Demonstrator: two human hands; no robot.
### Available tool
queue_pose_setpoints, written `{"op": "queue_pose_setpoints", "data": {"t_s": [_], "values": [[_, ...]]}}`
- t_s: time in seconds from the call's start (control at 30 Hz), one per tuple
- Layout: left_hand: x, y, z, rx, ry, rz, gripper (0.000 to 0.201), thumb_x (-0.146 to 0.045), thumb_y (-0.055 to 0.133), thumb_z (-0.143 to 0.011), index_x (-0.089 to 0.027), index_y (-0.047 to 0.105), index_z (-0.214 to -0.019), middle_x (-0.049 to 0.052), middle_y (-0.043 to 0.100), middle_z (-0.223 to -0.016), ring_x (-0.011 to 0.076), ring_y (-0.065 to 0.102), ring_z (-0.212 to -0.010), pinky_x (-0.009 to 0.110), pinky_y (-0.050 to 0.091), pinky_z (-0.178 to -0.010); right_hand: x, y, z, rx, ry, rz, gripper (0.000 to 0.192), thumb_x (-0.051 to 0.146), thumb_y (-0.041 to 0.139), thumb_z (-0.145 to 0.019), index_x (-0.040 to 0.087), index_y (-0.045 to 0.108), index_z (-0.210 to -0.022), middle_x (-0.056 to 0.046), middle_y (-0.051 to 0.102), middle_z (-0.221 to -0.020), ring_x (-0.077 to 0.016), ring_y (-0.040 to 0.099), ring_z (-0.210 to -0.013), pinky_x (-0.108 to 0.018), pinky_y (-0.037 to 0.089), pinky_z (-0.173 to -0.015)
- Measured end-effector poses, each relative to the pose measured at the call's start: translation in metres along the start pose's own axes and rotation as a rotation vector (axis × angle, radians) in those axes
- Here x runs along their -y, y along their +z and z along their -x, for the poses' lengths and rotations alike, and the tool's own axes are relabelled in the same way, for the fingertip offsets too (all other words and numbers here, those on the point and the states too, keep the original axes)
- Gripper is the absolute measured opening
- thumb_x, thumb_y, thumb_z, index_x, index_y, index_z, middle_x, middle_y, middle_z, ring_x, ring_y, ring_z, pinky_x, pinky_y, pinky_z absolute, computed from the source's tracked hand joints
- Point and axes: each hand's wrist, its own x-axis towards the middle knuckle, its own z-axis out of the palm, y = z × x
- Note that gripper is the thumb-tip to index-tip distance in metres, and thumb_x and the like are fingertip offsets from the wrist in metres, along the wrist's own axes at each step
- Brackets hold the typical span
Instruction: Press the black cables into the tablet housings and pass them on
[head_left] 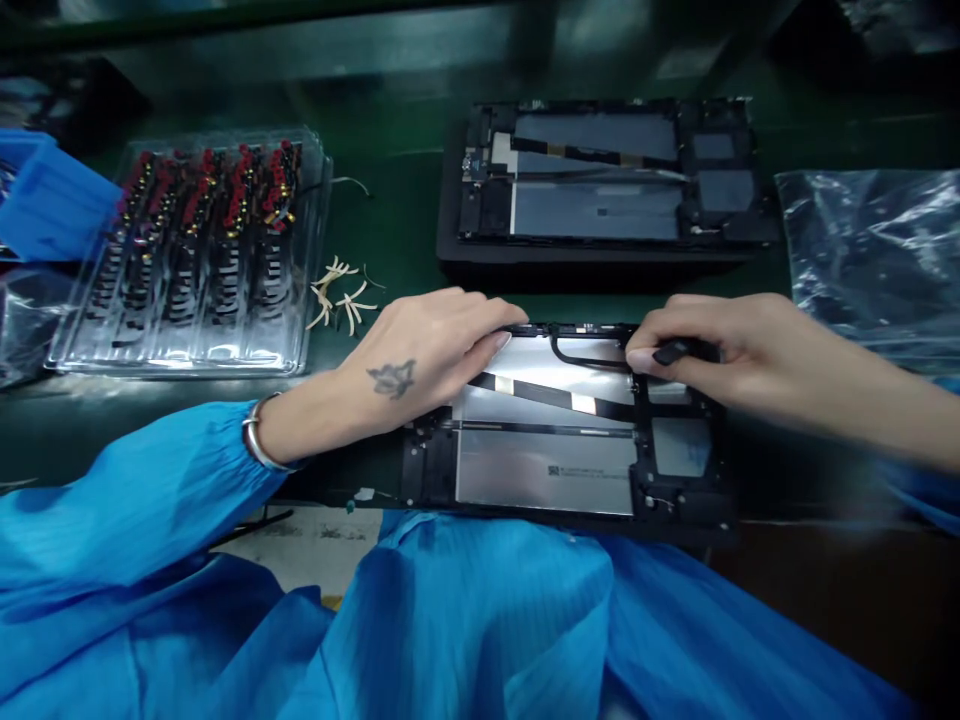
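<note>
And here's the tablet (544, 465) at lower centre, long axis running left to right, its upper-left edge pinched by the left hand (431, 345), while the right hand (724, 340), nearest the upper-right corner, pinches a black piece (670, 352).

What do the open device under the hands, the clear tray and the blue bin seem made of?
Open device: matte black frame, probably plastic; shiny silvery panels look metallic.
Clear tray: likely thin glossy plastic, see-through with highlights.
Blue bin: probably smooth plastic, evenly coloured.
</note>
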Motion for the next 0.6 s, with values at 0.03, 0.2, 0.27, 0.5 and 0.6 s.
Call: {"op": "queue_pose_setpoints", "data": {"t_s": [0.03,0.2,0.27,0.5,0.6], "values": [[0.002,0.002,-0.002,-0.001,0.035,0.013,0.026,-0.024,0.046,-0.108,-0.014,0.067,-0.120,0.007,0.074,-0.107,0.0190,0.070,-0.096,0.030,0.054,-0.080,-0.001,0.000,0.000,-0.004,0.004,0.018,0.030,0.045,0.056,-0.089,0.021,0.074,-0.090,-0.009,0.070,-0.091,-0.0244,0.065,-0.075,-0.037,0.045,-0.064],[0.009,0.011,-0.007,0.036,0.115,0.132,0.017,-0.023,0.046,-0.108,-0.015,0.060,-0.116,0.011,0.066,-0.123,0.0208,0.063,-0.114,0.033,0.055,-0.092,-0.004,0.001,-0.006,-0.007,0.020,0.089,0.034,0.052,0.056,-0.088,0.023,0.074,-0.091,-0.008,0.069,-0.087,-0.0229,0.062,-0.068,-0.036,0.042,-0.061],[0.010,0.013,-0.008,0.065,0.129,0.169,0.017,-0.023,0.045,-0.109,-0.015,0.058,-0.117,0.012,0.065,-0.126,0.0209,0.063,-0.118,0.033,0.054,-0.095,-0.006,0.002,-0.010,0.011,0.022,0.095,0.036,0.055,0.056,-0.087,0.024,0.074,-0.089,-0.007,0.069,-0.084,-0.0239,0.062,-0.067,-0.036,0.041,-0.059],[0.009,0.017,-0.009,0.173,0.166,0.160,0.022,-0.025,0.038,-0.111,-0.016,0.053,-0.125,0.016,0.059,-0.138,0.0223,0.060,-0.123,0.037,0.053,-0.099,-0.007,0.002,-0.018,-0.023,-0.045,0.057,0.038,0.061,0.062,-0.089,0.026,0.075,-0.080,-0.006,0.067,-0.071,-0.0219,0.058,-0.058,-0.035,0.037,-0.051],[0.011,0.018,-0.009,0.192,0.160,0.146,0.024,-0.027,0.037,-0.111,-0.017,0.052,-0.126,0.016,0.058,-0.141,0.0229,0.059,-0.124,0.039,0.054,-0.099,-0.009,0.003,-0.020,-0.042,-0.070,-0.028,0.037,0.060,0.071,-0.086,0.026,0.074,-0.071,-0.002,0.066,-0.065,-0.0181,0.055,-0.052,-0.033,0.034,-0.048]]}}
